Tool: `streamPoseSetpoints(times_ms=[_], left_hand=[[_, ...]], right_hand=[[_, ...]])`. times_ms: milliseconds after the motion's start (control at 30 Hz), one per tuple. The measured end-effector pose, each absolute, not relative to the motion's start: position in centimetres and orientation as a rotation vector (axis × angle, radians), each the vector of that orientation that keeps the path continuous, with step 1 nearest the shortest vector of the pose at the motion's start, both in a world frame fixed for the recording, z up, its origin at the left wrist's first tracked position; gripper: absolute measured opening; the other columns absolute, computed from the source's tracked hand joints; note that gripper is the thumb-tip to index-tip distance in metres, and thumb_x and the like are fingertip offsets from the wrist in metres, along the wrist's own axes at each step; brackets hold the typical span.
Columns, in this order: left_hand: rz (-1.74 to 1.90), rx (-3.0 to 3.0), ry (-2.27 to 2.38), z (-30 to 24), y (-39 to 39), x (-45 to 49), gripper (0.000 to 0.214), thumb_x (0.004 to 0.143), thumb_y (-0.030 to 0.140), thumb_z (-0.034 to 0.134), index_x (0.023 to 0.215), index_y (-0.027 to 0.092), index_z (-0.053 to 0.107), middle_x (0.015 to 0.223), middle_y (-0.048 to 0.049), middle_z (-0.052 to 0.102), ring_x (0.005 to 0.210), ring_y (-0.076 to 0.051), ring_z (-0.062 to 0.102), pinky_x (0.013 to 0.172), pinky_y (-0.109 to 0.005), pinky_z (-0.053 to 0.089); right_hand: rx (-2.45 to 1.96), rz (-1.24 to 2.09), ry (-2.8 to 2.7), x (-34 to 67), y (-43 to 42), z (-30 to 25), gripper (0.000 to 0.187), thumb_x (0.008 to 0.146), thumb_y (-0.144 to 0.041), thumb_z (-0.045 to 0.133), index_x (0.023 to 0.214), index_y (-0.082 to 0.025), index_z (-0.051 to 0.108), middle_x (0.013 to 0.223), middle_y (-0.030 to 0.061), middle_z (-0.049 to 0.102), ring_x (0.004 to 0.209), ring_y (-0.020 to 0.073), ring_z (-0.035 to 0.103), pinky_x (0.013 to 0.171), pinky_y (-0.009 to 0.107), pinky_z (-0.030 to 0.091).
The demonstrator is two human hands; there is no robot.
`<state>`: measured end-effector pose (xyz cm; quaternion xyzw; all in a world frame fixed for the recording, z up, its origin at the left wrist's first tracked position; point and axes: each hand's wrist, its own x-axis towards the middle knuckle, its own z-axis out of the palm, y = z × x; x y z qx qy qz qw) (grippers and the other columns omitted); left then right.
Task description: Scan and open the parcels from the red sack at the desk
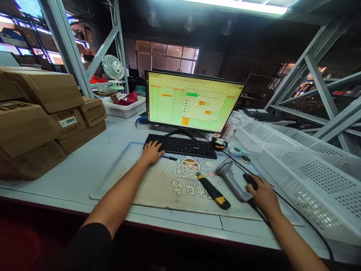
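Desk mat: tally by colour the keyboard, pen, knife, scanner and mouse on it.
Black: 3 (flat plastic keyboard under the left hand, slim pen, rounded mouse under the right hand)
Black-and-yellow: 1 (long utility knife)
Grey: 1 (pistol-shaped barcode scanner)
Total: 5

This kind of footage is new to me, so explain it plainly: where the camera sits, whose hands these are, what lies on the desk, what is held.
No machine here: a person wears one camera on the head, looking down at their own bare hands. The left hand rests open on the black keyboard before the monitor. The right hand cups a black mouse beside a grey barcode scanner. A utility knife and a pen lie on the desk mat. Cardboard boxes stack at left; white baskets stand at right.
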<state>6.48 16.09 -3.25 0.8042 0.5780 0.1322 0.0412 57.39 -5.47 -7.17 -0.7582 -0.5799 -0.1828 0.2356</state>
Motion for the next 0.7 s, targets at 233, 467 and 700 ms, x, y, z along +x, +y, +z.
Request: streamPoseSetpoints(times_ms=[233, 467, 700], left_hand=[[0.401, 2.468, 1.770, -3.50, 16.33, 6.42, 0.062, 0.102, 0.052, 0.044, 0.158, 0.024, 0.045, 0.169, -0.0094, 0.033, 0.155, -0.038, 0.030, 0.126, -0.055, 0.025], [0.409, 2.469, 1.769, -3.84, 16.50, 6.35, 0.063, 0.102, 0.053, 0.042, 0.158, 0.024, 0.045, 0.170, -0.0097, 0.032, 0.155, -0.037, 0.029, 0.127, -0.054, 0.024], [0.412, 2.473, 1.772, -3.70, 16.37, 6.33, 0.063, 0.102, 0.053, 0.043, 0.158, 0.024, 0.045, 0.169, -0.0100, 0.033, 0.155, -0.038, 0.030, 0.126, -0.055, 0.025]], right_hand=[[-2.123, -0.484, -1.541, 56.68, -5.78, -6.80, 0.049, 0.089, -0.041, 0.046, 0.127, -0.020, 0.070, 0.132, 0.0125, 0.065, 0.114, 0.0314, 0.063, 0.101, 0.050, 0.053], [-2.096, -0.509, -1.526, 56.74, -5.73, -7.06, 0.047, 0.088, -0.040, 0.048, 0.123, -0.022, 0.072, 0.130, 0.0114, 0.066, 0.112, 0.0296, 0.062, 0.099, 0.047, 0.053], [-2.157, -0.469, -1.517, 56.46, -5.86, -6.66, 0.051, 0.089, -0.042, 0.046, 0.128, -0.020, 0.070, 0.134, 0.0114, 0.065, 0.114, 0.0314, 0.063, 0.097, 0.047, 0.054]])
